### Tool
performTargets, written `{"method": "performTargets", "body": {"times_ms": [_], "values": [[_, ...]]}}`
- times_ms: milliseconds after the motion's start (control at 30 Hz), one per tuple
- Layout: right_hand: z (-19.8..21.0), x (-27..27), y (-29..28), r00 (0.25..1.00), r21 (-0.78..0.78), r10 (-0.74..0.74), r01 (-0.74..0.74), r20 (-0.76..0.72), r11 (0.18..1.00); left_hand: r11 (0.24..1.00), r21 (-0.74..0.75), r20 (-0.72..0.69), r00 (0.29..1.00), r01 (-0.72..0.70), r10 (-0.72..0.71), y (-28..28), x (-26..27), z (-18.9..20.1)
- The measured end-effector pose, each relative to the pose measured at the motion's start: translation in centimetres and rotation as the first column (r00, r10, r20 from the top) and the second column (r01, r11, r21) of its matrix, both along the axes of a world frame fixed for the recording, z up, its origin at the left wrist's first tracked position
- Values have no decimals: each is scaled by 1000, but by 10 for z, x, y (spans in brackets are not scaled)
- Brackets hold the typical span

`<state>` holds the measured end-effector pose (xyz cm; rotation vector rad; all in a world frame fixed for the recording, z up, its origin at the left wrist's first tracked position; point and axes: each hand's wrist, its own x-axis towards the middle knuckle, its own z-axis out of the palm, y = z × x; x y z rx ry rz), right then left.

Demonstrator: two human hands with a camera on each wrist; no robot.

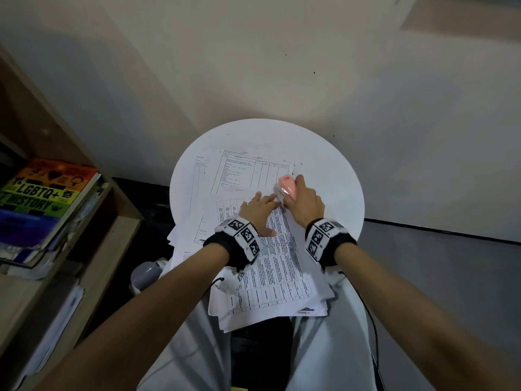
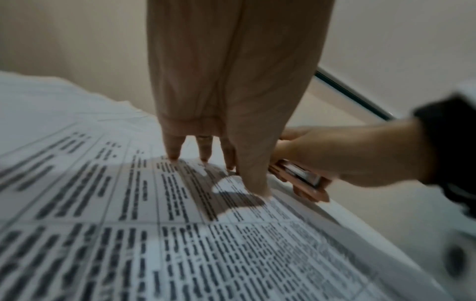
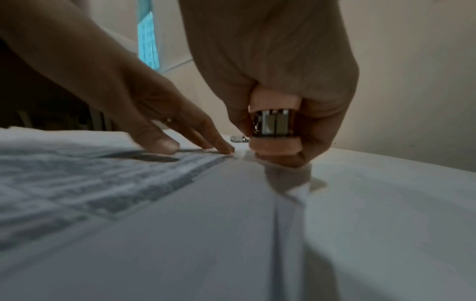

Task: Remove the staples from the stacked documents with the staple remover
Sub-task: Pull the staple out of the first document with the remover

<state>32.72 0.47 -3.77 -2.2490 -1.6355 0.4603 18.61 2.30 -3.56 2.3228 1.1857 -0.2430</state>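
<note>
A loose stack of printed documents [image 1: 270, 266] lies on the round white table [image 1: 332, 193], with table-filled sheets [image 2: 154, 234] on top. My left hand [image 1: 258, 208] presses flat on the top sheet, fingers straight [image 2: 201, 150]. My right hand [image 1: 303, 198] grips the pink staple remover [image 1: 287, 184] at the top right corner of that sheet. Its metal jaws [image 3: 271, 124] point down at the paper corner [image 3: 242, 154], right beside my left fingertips [image 3: 226, 149]. The staple itself is hidden.
A wooden shelf [image 1: 93, 215] at the left holds a rainbow-covered book [image 1: 48, 190] and other books. A wall rises behind the table. More sheets [image 1: 245, 170] lie spread at the table's far side. My lap is under the stack's near edge.
</note>
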Motion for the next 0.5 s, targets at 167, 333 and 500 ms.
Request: {"method": "performTargets", "body": {"times_ms": [167,333,500], "values": [[10,-5,-16,983,58,-59,70,-172,996,912,-177,589,703,-370,399,3,-11,0],[27,-21,-31,975,127,-22,51,-222,991,747,-549,709,264,-375,654,-9,-11,15],[40,-40,-46,982,166,30,1,-188,986,691,-582,737,81,-429,671,-23,-19,22]]}}
